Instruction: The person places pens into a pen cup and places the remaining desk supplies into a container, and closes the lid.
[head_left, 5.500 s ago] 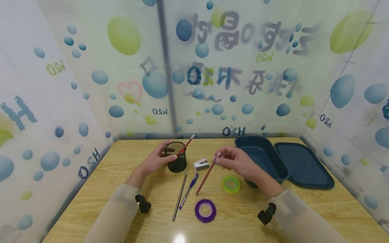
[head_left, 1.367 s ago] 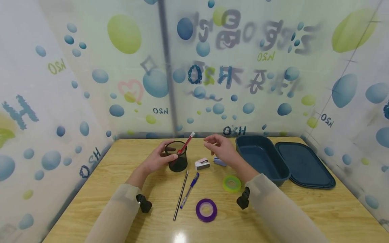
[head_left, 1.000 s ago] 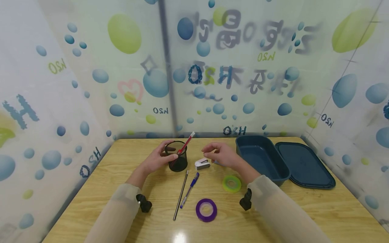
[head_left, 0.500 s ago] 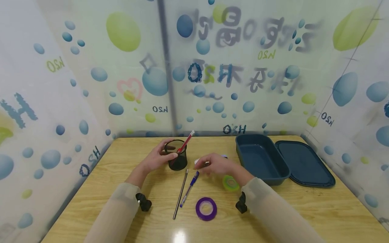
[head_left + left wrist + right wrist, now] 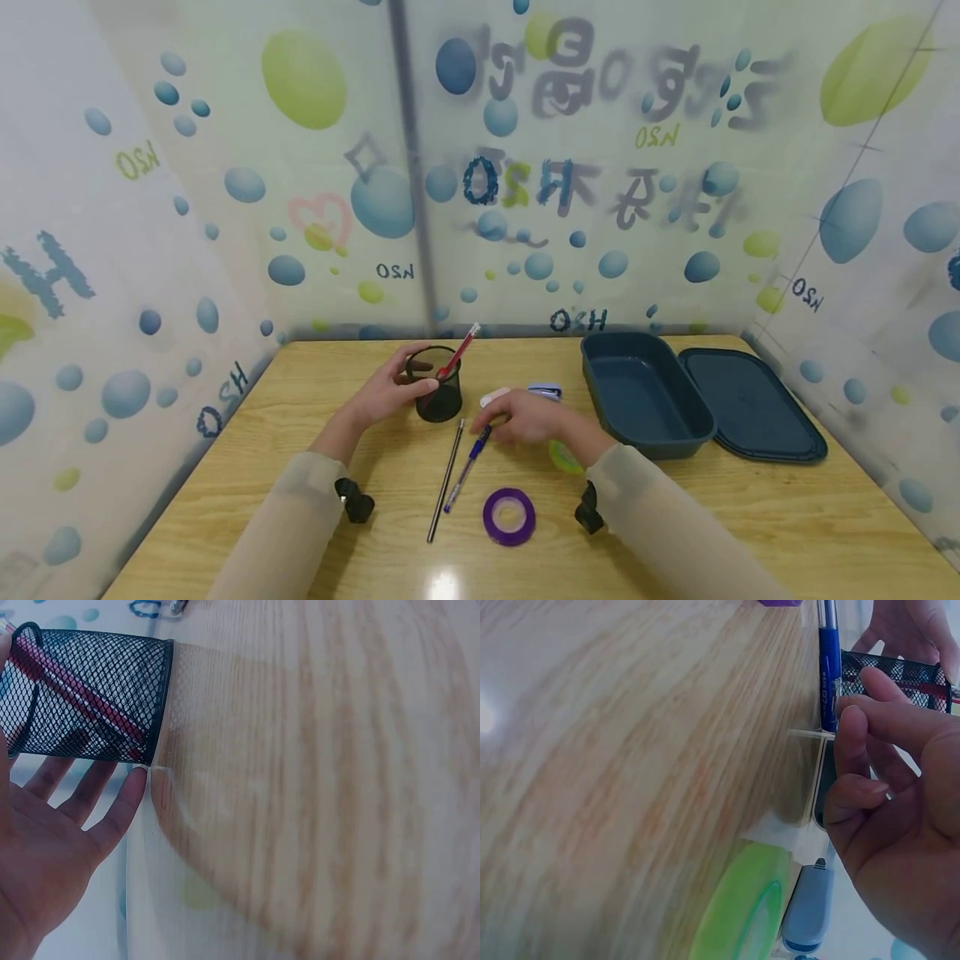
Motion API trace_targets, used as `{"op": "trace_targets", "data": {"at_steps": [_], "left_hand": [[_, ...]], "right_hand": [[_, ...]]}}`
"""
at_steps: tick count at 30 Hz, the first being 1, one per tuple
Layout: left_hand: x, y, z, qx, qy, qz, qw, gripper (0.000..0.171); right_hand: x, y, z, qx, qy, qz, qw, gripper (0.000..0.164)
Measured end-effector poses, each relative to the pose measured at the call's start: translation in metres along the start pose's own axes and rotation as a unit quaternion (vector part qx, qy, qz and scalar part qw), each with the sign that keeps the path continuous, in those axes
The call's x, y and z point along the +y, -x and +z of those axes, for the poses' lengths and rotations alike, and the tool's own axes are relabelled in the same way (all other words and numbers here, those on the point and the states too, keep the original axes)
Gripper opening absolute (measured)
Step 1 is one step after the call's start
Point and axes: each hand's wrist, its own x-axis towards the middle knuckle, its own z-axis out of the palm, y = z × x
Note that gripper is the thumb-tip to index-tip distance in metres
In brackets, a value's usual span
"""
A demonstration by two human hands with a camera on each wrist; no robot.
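My left hand (image 5: 390,393) holds the black mesh pen holder (image 5: 440,396), thumb at its rim and fingers round its far side. Inside the holder, red pencils (image 5: 459,353) lean with their white ends above the rim. My right hand (image 5: 527,417) is over the table, its loosely bent fingertips at the cap end of a blue pen (image 5: 470,465). In the right wrist view, the thumb tip is right beside the cap (image 5: 829,679); whether it touches is unclear. Left of the pen lies a dark pencil (image 5: 446,483). The white stapler (image 5: 493,398) is partly hidden behind the right hand.
A purple tape roll (image 5: 509,517) lies nearer the front. The green tape roll (image 5: 564,458) is partly under the right wrist, and a light-blue stapler-like item (image 5: 545,390) sits behind it. At right are a dark blue bin (image 5: 693,417) and its lid (image 5: 753,408).
A red pencil has gone from my right hand into the pen holder. That hand has since come down and toward me, to the blue pen's cap. The left hand has stayed on the holder.
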Motion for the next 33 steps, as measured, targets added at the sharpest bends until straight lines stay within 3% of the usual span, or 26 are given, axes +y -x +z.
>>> {"op": "trace_targets", "data": {"at_steps": [11,33], "left_hand": [[0.0,0.0,0.001,-0.002,-0.001,0.004,1.0,0.076],[0.0,0.001,0.001,-0.002,0.01,0.005,0.9999,0.075]], "right_hand": [[0.012,0.003,0.001,0.006,0.023,-0.011,1.0,0.032],[0.024,0.02,-0.006,0.007,0.056,0.053,0.997,0.023]]}}
